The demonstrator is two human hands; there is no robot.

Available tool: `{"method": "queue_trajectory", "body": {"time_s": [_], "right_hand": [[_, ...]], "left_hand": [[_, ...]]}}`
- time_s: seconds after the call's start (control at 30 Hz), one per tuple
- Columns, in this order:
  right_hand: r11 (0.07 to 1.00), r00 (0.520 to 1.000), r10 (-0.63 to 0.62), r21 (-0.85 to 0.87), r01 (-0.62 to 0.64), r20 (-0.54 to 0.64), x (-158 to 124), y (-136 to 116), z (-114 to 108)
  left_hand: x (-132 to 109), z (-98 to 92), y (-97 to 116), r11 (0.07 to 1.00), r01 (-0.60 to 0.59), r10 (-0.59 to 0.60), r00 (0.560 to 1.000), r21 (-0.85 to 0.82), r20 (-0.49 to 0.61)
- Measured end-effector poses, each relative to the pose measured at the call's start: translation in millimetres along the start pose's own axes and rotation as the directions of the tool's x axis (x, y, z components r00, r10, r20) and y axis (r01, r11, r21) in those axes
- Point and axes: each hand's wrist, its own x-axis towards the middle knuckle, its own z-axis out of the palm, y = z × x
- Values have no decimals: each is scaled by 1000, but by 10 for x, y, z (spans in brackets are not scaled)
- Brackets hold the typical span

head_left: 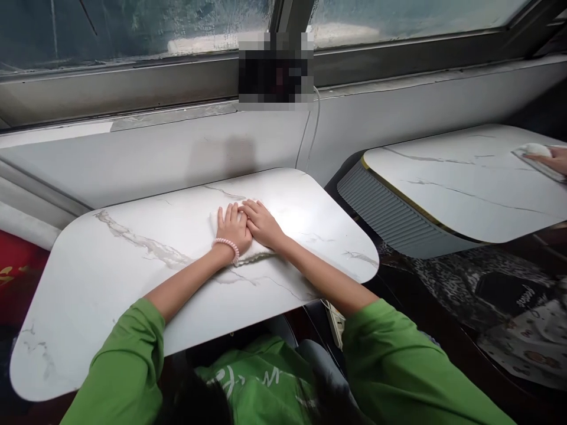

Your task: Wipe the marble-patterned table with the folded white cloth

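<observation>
A white cloth [254, 252] lies on a white marble-patterned tabletop [133, 283], right of its middle. My left hand [233, 225] presses flat on the cloth, its fingers stretched toward the window; a pink coiled band circles the wrist. Beside it, touching it, my right hand [262, 224] also lies over the cloth with fingers extended. Both hands partly cover the cloth, whose edges show on the left and below.
A second marble-patterned table [465, 177] with a gold edge and ribbed side stands to the right. There another person's hand [551, 159] rests on a white cloth [534, 152]. Behind are a wall, windows and a hanging white cable [317, 118]. A pixelated dark object stands on the sill.
</observation>
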Motion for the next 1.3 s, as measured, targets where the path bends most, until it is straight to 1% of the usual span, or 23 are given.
{"method": "queue_trajectory", "body": {"time_s": [0.17,0.27,0.37,0.43,0.5,0.6,0.7,0.83,0.93,1.03,1.1,1.17,1.23,1.3], "right_hand": [[1000,1000,-17,-18,17,-17,680,320,65],[997,997,-72,-8,72,-39,959,447,76],[992,991,-114,39,117,-67,1083,523,88],[991,989,-118,57,123,-95,1084,550,105],[991,987,-115,56,122,-108,1029,559,124],[993,991,-100,47,105,-90,848,549,129],[994,993,-98,48,101,-69,542,539,66],[994,993,-100,37,103,-65,-58,569,-143],[997,993,-73,24,76,-93,-586,614,-346],[1000,992,-20,0,20,-123,-1082,669,-530],[1000,990,17,-17,-20,-141,-1355,718,-634],[998,987,49,-32,-55,-156,-1570,782,-729],[995,983,78,-42,-86,-168,-1723,855,-819],[993,978,101,-46,-111,-181,-1817,927,-899]], "left_hand": [[651,2,-272,1000,20,-19,1000,22,-22],[909,-10,-353,997,52,-50,998,51,-40],[1006,-16,-364,993,94,-91,995,74,-45],[994,-11,-349,992,102,-99,994,76,-43],[933,-1,-320,992,105,-102,994,71,-47],[769,15,-220,991,115,-112,992,62,-49],[548,37,-1,991,119,-118,993,62,-30],[231,104,460,993,73,-74,997,92,7],[13,161,835,995,-21,18,999,102,33],[-154,206,1164,986,-144,139,988,89,62],[-219,234,1349,972,-223,217,973,75,77],[-238,265,1515,957,-282,276,957,61,91],[-219,296,1664,947,-319,312,944,48,104],[-181,319,1786,940,-340,335,935,35,115]]}}
